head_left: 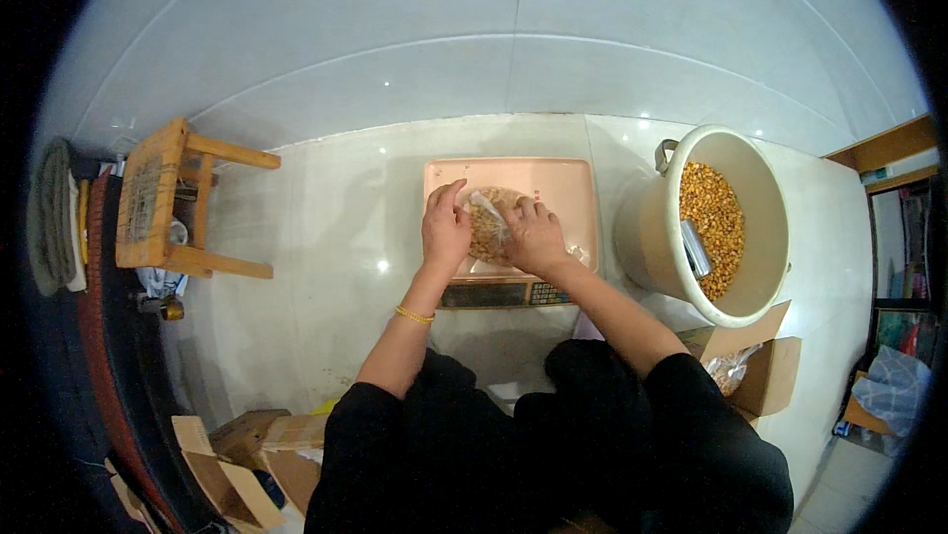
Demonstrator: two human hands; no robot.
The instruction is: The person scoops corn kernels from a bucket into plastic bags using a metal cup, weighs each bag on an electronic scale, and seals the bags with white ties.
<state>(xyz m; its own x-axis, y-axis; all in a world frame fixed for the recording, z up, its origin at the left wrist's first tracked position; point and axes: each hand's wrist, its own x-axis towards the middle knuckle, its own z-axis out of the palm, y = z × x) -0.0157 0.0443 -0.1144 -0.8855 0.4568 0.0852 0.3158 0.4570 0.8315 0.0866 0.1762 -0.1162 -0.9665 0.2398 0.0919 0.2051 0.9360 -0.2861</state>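
The step in hand appears to be settling or closing a clear bag of pale golden pieces [486, 228], which rests on the pinkish, shallow-rimmed pan of a scale [575, 183] on the glossy floor [326, 228]. The left hand [446, 226] is loosely spread at its side; the right hand [536, 238] bends its fingers over the crinkled film, though whether they pinch it cannot be told. The next move likely calls for a secure hold on the slippery plastic. Nearby, a round, cream bucket [647, 247] holds hard, glossy amber kernels [716, 203] and a smooth metallic scoop-like object [695, 249].
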